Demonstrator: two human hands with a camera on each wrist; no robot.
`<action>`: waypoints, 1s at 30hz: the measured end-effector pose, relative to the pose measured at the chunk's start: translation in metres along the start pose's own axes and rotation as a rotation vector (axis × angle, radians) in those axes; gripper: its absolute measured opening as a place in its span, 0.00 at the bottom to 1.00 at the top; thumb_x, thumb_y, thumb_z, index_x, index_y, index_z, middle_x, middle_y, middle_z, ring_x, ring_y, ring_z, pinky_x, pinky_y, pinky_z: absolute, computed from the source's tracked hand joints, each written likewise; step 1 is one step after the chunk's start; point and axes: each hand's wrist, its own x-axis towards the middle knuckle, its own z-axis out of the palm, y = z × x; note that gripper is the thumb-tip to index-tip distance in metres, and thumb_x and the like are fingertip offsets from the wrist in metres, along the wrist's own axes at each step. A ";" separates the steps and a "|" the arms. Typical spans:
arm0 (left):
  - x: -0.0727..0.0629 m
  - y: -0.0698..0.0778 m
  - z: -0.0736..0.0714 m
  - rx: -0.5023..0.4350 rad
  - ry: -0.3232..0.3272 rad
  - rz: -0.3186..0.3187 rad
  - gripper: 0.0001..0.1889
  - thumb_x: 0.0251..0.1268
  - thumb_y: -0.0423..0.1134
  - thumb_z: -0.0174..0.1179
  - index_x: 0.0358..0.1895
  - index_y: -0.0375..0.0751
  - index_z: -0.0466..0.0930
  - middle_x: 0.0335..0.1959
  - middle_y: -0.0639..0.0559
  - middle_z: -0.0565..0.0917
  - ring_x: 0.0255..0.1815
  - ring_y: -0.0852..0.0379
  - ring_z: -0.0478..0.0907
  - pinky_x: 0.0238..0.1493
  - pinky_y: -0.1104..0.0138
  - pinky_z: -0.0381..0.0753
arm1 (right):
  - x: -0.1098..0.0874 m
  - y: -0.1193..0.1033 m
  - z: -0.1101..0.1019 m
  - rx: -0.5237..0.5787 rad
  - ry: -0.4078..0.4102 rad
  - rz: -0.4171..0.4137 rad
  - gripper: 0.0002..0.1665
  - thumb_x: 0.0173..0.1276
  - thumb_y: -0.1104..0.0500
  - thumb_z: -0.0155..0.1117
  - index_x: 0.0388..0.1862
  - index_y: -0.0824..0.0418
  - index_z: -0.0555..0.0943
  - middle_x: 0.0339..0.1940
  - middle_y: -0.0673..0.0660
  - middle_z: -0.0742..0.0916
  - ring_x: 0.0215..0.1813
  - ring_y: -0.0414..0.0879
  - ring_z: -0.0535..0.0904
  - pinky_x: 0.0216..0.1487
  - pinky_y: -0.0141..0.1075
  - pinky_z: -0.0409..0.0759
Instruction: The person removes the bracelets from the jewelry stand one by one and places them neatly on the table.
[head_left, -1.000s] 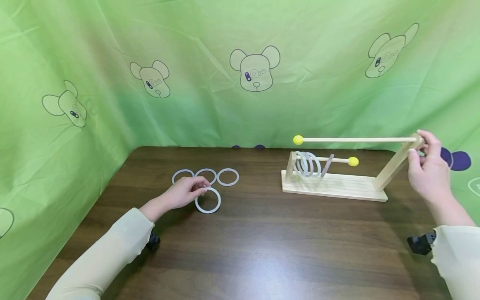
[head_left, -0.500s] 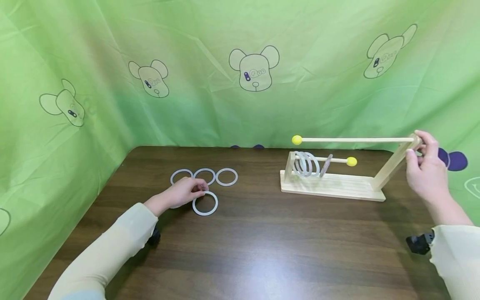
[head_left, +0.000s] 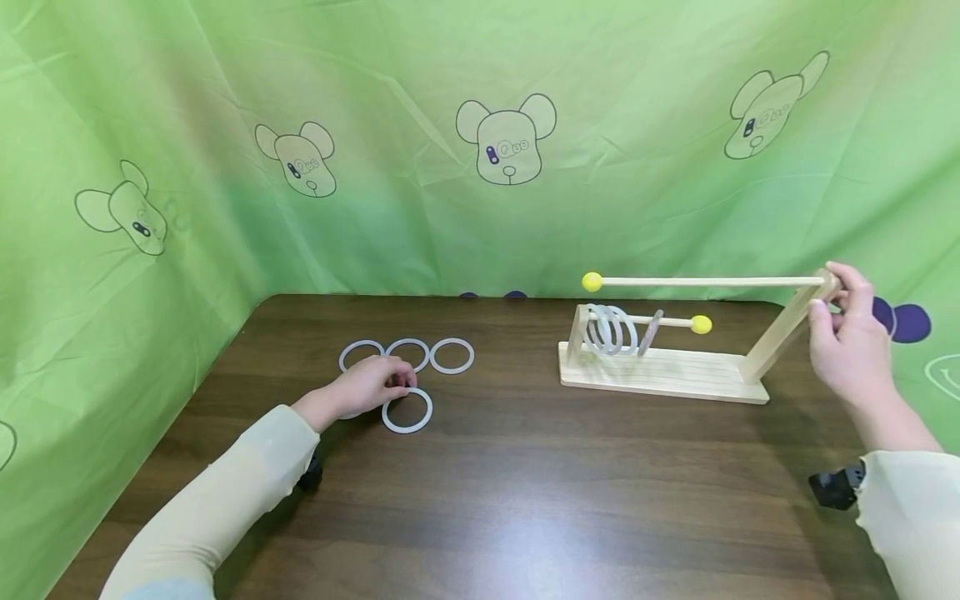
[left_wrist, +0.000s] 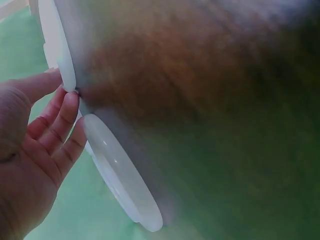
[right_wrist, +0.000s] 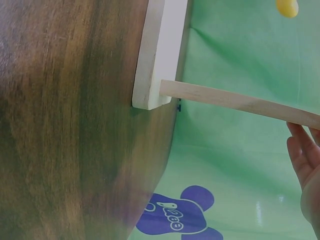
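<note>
– What've you got?
– Pale ring (head_left: 407, 430), L half of the tbl (head_left: 487, 500), nearest of the loose ones. My L hand (head_left: 367, 387) has its far edge pinched betw. thumb & fingers. Can't tell if it's flat on the wood or a bit lifted; left wrist cam shows it edge-on, top end cut off by the frame.
– Around it?
– Row of three just beyond: far-left ring (head_left: 362, 342), far-middle ring (head_left: 407, 341), far-right ring (head_left: 452, 371). My hand hides near parts of the first two; the third shows whole. Pale sliver (head_left: 349, 415) under my wrist, too covered to ID.
– Other hand?
– R hand (head_left: 853, 337) grips the top of the tall post (head_left: 783, 333), R end of the wooden stand (head_left: 663, 372). Thumb's on the near side, fingertips pt. hidden; right wrist cam crops the hand.
– Rest of the stand?
– Long rod (head_left: 712, 282) up top, yellow ball (head_left: 592, 282) at its L end. Short rod (head_left: 678, 322) lower, w/ clustered rings (head_left: 620, 335) near its L end, overlapping, so no exact count. One edge-on ring (head_left: 651, 332) apart to their R.
– Bkgd?
– Green cloth (head_left: 375, 217), w/ a purple print (head_left: 911, 322) pt. behind my R hand.
</note>
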 end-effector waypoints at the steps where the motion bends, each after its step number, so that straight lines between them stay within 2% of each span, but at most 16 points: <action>1: 0.000 0.000 0.000 0.001 0.001 -0.003 0.04 0.62 0.34 0.66 0.36 0.47 0.81 0.29 0.62 0.77 0.32 0.62 0.73 0.38 0.66 0.73 | 0.000 0.000 0.000 0.001 0.002 0.000 0.30 0.75 0.59 0.46 0.75 0.52 0.56 0.54 0.36 0.75 0.36 0.14 0.64 0.35 0.21 0.61; 4: 0.000 0.000 -0.002 0.001 0.004 -0.008 0.05 0.61 0.34 0.66 0.36 0.48 0.82 0.29 0.62 0.77 0.31 0.62 0.73 0.36 0.66 0.73 | 0.000 0.000 0.001 0.009 0.009 -0.001 0.30 0.75 0.59 0.46 0.75 0.52 0.57 0.51 0.29 0.72 0.36 0.15 0.64 0.36 0.21 0.61; 6: 0.000 0.000 -0.003 0.004 0.008 -0.006 0.04 0.61 0.33 0.67 0.35 0.48 0.82 0.29 0.62 0.78 0.31 0.63 0.74 0.35 0.66 0.74 | 0.000 -0.001 0.001 0.010 0.014 -0.002 0.30 0.75 0.59 0.46 0.74 0.52 0.57 0.51 0.28 0.71 0.36 0.15 0.65 0.36 0.20 0.60; 14: 0.004 -0.006 -0.005 0.021 0.031 -0.029 0.05 0.59 0.33 0.68 0.33 0.48 0.84 0.28 0.63 0.80 0.28 0.63 0.73 0.32 0.67 0.72 | 0.000 -0.001 0.001 0.002 0.016 -0.002 0.30 0.75 0.59 0.46 0.74 0.51 0.57 0.51 0.28 0.72 0.36 0.15 0.64 0.35 0.21 0.60; 19: 0.009 -0.008 -0.006 0.006 0.042 -0.036 0.05 0.58 0.31 0.68 0.32 0.46 0.84 0.27 0.61 0.81 0.31 0.63 0.75 0.34 0.66 0.74 | -0.001 -0.001 0.001 -0.001 0.007 0.002 0.31 0.75 0.59 0.46 0.75 0.51 0.56 0.51 0.30 0.72 0.36 0.15 0.64 0.35 0.23 0.61; 22: 0.010 -0.009 -0.007 -0.004 0.045 -0.055 0.04 0.58 0.31 0.68 0.32 0.45 0.84 0.28 0.60 0.82 0.32 0.62 0.76 0.36 0.65 0.75 | -0.001 -0.002 0.001 -0.003 0.006 0.005 0.31 0.75 0.58 0.46 0.75 0.51 0.56 0.52 0.33 0.73 0.35 0.15 0.64 0.35 0.26 0.62; 28: 0.011 -0.011 -0.007 -0.020 0.051 -0.081 0.04 0.57 0.30 0.68 0.31 0.44 0.84 0.27 0.60 0.81 0.31 0.62 0.76 0.35 0.65 0.75 | -0.001 -0.001 0.001 -0.011 0.005 0.004 0.31 0.75 0.59 0.46 0.75 0.52 0.56 0.60 0.54 0.78 0.35 0.14 0.64 0.35 0.25 0.62; 30: 0.012 -0.011 -0.007 -0.027 0.055 -0.085 0.04 0.57 0.30 0.68 0.31 0.44 0.84 0.27 0.60 0.80 0.30 0.62 0.75 0.35 0.65 0.75 | 0.000 0.000 0.001 -0.011 0.004 0.003 0.30 0.75 0.59 0.45 0.75 0.52 0.56 0.62 0.58 0.78 0.35 0.13 0.64 0.35 0.25 0.62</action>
